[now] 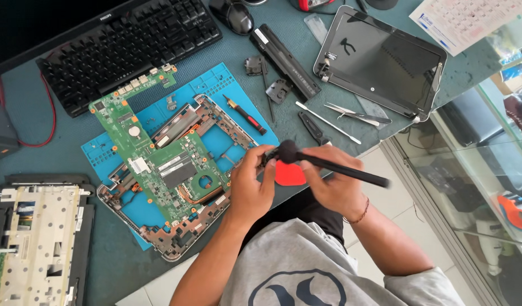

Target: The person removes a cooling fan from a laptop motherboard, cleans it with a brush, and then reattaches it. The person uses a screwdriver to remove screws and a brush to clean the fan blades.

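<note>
My left hand (250, 182) pinches a small black part (267, 154) at the table's front edge, beside the open laptop base (181, 238). My right hand (334, 184) grips a black brush (337, 167); its round head rests against that part and its handle sticks out to the right. A green motherboard (159, 158) lies across the laptop base on a blue work mat (105, 150). A red pick-shaped piece (289, 174) lies under my hands.
A black keyboard (130, 45), mouse (233, 14) and long laptop battery (284, 61) lie at the back. A laptop screen lid (380, 59) sits back right. A red-handled screwdriver (246, 115), tweezers (354, 113) and pry tools lie mid-table. A keyboard frame (40, 243) rests at left. A glass cabinet (476, 170) stands right.
</note>
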